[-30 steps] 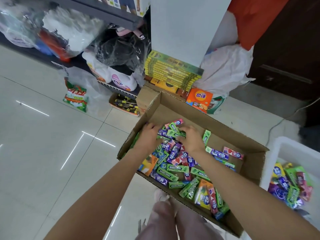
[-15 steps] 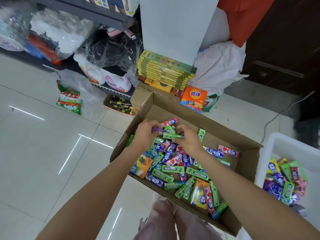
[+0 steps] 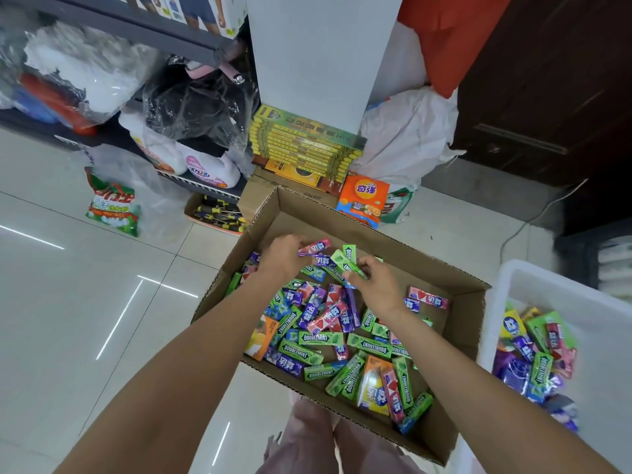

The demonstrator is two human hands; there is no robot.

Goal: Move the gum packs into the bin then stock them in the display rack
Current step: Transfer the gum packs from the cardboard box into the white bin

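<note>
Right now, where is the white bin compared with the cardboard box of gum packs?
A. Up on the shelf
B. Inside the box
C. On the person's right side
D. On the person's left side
C: the white bin, already holding some gum packs, sits on the floor just off the right edge of the cardboard box, beside the person's right arm.

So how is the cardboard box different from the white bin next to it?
The cardboard box is brown and low-walled; the white bin is plastic. The box holds a wide spread of gum packs; the bin holds a smaller heap by its near side. The left hand and right hand grip packs over the box, none over the bin. Both sit on the tiled floor, open-topped.
</note>
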